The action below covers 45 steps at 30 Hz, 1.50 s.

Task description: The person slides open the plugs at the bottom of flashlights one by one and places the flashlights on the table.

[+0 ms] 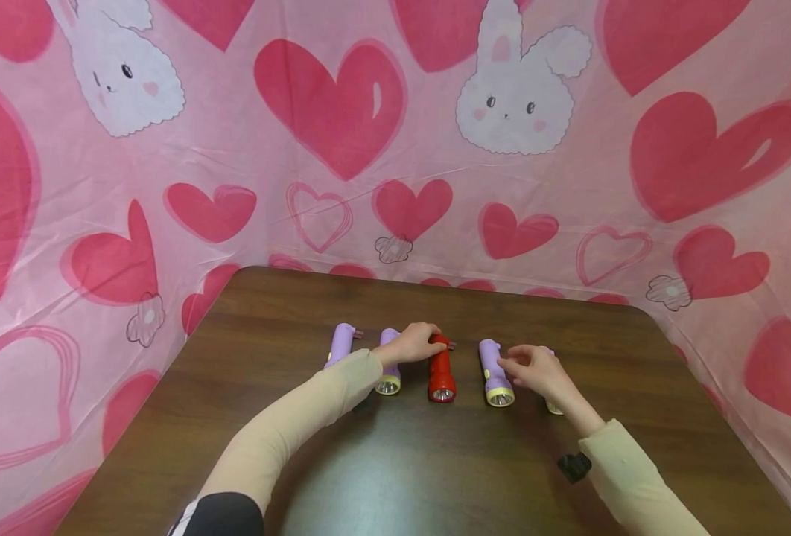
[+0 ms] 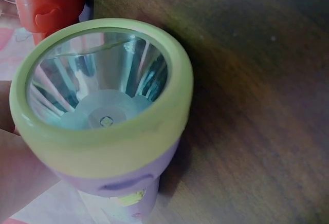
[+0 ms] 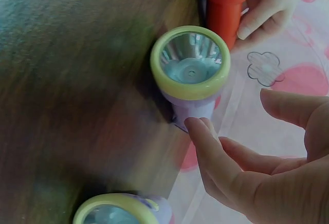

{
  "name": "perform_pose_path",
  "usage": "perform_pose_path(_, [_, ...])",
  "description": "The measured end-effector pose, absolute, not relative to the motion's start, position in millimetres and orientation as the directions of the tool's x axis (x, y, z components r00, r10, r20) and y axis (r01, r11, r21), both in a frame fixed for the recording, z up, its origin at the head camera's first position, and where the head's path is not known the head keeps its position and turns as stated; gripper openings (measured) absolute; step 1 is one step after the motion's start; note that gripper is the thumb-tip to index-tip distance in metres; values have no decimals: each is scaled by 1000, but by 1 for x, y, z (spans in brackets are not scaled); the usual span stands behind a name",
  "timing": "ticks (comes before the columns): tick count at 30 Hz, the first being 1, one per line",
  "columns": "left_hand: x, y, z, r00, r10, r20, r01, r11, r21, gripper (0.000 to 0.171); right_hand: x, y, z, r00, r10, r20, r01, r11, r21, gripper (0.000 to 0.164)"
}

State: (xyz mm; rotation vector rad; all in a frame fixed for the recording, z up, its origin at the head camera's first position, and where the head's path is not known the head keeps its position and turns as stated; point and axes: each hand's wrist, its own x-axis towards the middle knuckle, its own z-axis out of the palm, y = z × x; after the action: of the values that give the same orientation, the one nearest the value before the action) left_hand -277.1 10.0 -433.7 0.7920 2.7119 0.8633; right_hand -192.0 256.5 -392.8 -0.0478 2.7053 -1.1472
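A red flashlight (image 1: 441, 372) lies on the table with its lens toward me. My left hand (image 1: 412, 345) grips it at the tail end, thumb along its side. Just right of it lies a purple flashlight (image 1: 491, 361) with a yellow rim. Beside that one is my right hand (image 1: 538, 370), fingers loosely bent. In the right wrist view its thumb and fingers (image 3: 211, 152) are spread apart with nothing between them. Under my left wrist sits another purple flashlight (image 1: 388, 385), its lens large in the left wrist view. My right hand partly covers a further purple flashlight (image 1: 554, 409).
At the left end of the row lies one more purple flashlight (image 1: 342, 342), partly behind my left sleeve. All rest on a dark wooden table (image 1: 382, 476). A pink cloth (image 1: 436, 171) with hearts and rabbits hangs around the table's back and sides.
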Motion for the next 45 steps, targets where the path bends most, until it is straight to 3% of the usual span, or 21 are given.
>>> perform_pose_path(16, [-277, 8, -433, -838, 544, -34, 416, 679, 604, 40, -192, 255, -408, -973, -89, -213, 88, 711, -697, 56])
perform_pose_path(28, [-276, 7, -432, -835, 549, -39, 416, 676, 608, 40, -195, 255, -414, -978, -114, -176, 10, 812, -583, 57])
perform_pose_path(45, [-274, 6, -431, -835, 548, -39, 411, 670, 618, 40, -196, 250, -417, -969, -87, -230, 75, 787, -612, 52])
